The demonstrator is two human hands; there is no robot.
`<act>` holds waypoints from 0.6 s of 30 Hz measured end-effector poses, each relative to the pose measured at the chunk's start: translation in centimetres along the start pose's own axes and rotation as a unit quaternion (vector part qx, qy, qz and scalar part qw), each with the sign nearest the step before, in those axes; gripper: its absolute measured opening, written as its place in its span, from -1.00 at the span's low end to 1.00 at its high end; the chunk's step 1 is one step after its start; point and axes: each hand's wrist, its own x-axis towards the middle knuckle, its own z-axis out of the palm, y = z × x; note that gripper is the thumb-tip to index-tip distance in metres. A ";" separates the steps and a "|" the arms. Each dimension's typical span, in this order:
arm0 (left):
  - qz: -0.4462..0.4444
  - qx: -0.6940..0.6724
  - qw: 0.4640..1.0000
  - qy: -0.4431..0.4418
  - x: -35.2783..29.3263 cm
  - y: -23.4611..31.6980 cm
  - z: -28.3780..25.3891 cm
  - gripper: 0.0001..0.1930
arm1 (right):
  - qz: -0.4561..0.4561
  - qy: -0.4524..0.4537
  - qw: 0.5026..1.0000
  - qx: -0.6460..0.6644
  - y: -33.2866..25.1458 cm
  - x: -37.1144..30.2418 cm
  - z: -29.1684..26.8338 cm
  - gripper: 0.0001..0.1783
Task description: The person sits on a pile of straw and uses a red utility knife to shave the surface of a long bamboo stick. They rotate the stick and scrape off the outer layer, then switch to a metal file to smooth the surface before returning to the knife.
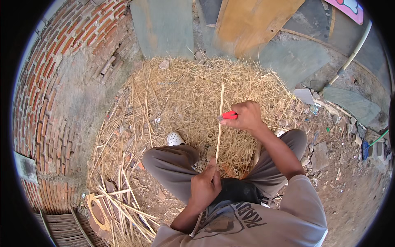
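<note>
A thin, pale strip, apparently bamboo (pixel 222 99), stands out in front of my body, pointing away from me. Its near end is pinched in my left hand (pixel 205 186), which is closed close to my lap. My right hand (pixel 246 116) is wrapped round a red-handled cutter knife (pixel 230 115). The knife's short blade meets the strip about midway along its length. Beneath both hands lies a thick heap of straw-coloured shavings (pixel 185 90). A black cloth or pad (pixel 236 191) covers part of my lap.
Loose bamboo strips (pixel 127 206) lie in a pile at the lower left. A worn brick wall (pixel 53 99) rises on the left. Grey and tan boards (pixel 251 24) lean at the back. Rubble (pixel 325 152) and a blue brush-like thing (pixel 365 150) are at the right.
</note>
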 end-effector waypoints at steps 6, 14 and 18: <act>-0.015 -0.012 1.000 0.003 -0.9 0.6 0.4 -0.93 | 0.065 0.014 0.998 -0.022 2.6 0.6 0.1 -0.18; 0.000 -0.100 0.993 -0.062 -3.1 1.4 0.9 -0.95 | 0.307 -0.030 0.950 -0.038 7.8 3.3 -0.9 -0.12; -0.077 -0.210 0.974 0.019 -2.5 -0.6 1.4 -0.86 | 0.385 -0.014 0.918 0.096 10.1 3.2 -2.7 -0.08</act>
